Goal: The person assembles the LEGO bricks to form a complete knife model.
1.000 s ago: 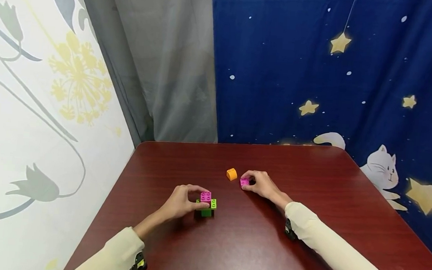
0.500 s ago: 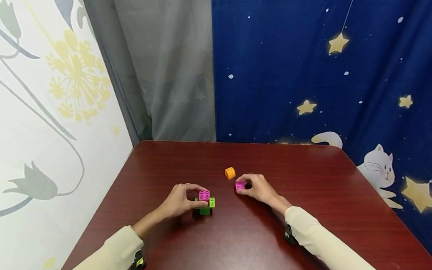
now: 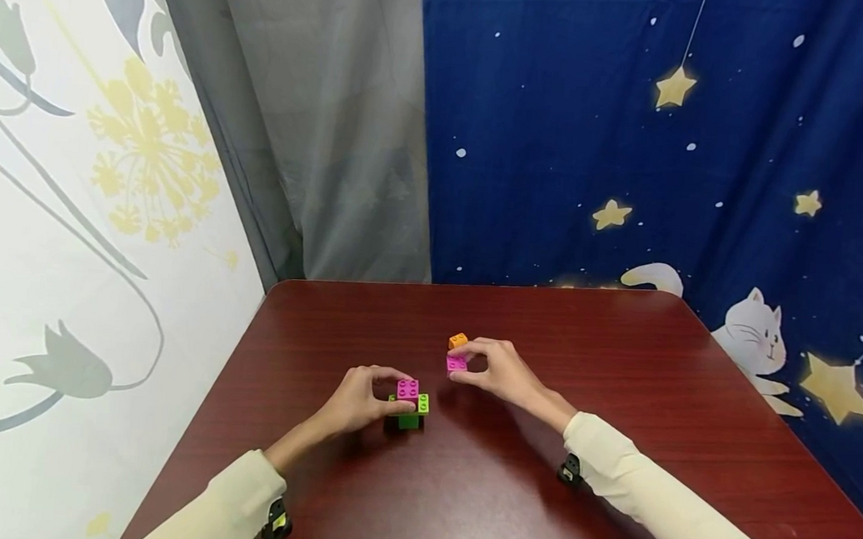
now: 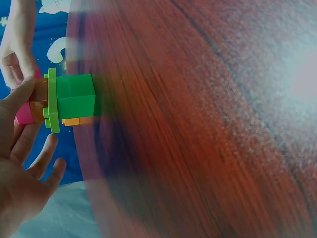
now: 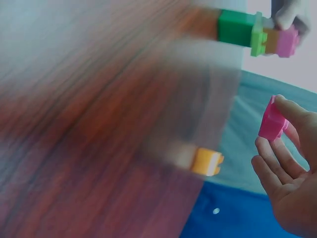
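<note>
My left hand [image 3: 362, 402] grips a stack of toy building bricks near its top, thumb on the near side. From the bottom up the stack has a green brick [image 4: 76, 96], a flat lime plate [image 4: 52, 99], an orange-brown brick [image 4: 38, 110] and a pink brick [image 3: 407, 389]. The stack stands upright on the table. My right hand [image 3: 499, 370] pinches another pink brick [image 5: 271, 121] between thumb and fingers, raised off the table to the right of the stack. Its remaining fingers are spread below the brick in the right wrist view.
An orange brick with a curved side [image 5: 204, 161] sits on the dark red table [image 3: 536, 494], just beyond my right hand. A patterned white wall [image 3: 66, 236] borders the left side. Grey and blue curtains [image 3: 530, 143] hang behind the far edge.
My right hand has lifted the pink brick and carried it left toward the stack, now partly covering the orange brick in the head view. My left hand has stayed on the stack.
</note>
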A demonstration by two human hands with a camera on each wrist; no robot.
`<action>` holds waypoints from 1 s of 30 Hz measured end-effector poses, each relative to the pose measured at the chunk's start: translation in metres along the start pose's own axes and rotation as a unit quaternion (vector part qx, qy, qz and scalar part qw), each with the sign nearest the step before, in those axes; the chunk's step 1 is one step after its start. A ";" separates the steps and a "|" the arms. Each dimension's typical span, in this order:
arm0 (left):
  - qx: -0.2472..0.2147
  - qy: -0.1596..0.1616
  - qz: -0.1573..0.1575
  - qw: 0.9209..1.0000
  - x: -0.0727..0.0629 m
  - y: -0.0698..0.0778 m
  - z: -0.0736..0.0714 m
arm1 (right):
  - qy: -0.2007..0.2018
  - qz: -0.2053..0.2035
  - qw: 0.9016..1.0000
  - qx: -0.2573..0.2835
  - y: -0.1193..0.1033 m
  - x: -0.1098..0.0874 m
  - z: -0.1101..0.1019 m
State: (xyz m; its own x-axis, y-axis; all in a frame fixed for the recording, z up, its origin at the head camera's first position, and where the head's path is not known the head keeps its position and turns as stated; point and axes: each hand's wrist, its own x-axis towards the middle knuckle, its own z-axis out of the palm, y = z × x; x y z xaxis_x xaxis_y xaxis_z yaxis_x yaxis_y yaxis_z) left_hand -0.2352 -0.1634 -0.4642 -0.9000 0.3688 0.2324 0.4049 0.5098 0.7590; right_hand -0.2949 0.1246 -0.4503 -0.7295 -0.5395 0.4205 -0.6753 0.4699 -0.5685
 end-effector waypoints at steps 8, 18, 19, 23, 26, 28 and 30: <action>0.020 0.010 0.006 1.000 0.001 0.000 0.001 | 0.003 -0.022 1.000 -0.003 -0.025 0.007 -0.001; 0.011 0.008 0.013 1.000 0.000 -0.001 0.001 | 0.003 -0.040 0.999 -0.007 -0.043 0.013 0.003; 0.009 0.007 0.013 1.000 0.000 -0.001 0.001 | 0.001 -0.040 0.999 -0.009 -0.045 0.014 0.004; 0.011 0.009 0.010 1.000 0.001 -0.001 0.000 | -0.011 -0.048 0.999 -0.009 -0.052 0.015 0.009; 0.022 0.007 0.005 1.000 0.001 -0.001 -0.001 | -0.019 -0.054 0.998 -0.009 -0.055 0.016 0.015; 0.029 0.008 0.010 0.999 0.001 -0.002 -0.001 | -0.025 -0.058 0.998 -0.008 -0.057 0.017 0.019; 0.035 0.008 0.013 0.999 0.002 -0.002 -0.001 | -0.029 -0.062 0.998 -0.008 -0.058 0.017 0.023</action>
State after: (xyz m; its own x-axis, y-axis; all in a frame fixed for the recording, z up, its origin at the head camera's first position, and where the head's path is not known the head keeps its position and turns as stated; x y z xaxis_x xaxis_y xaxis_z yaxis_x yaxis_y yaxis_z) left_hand -0.2378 -0.1650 -0.4646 -0.8909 0.3710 0.2621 0.4387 0.5532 0.7082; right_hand -0.2660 0.0721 -0.4264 -0.6323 -0.6339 0.4454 -0.7625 0.4077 -0.5023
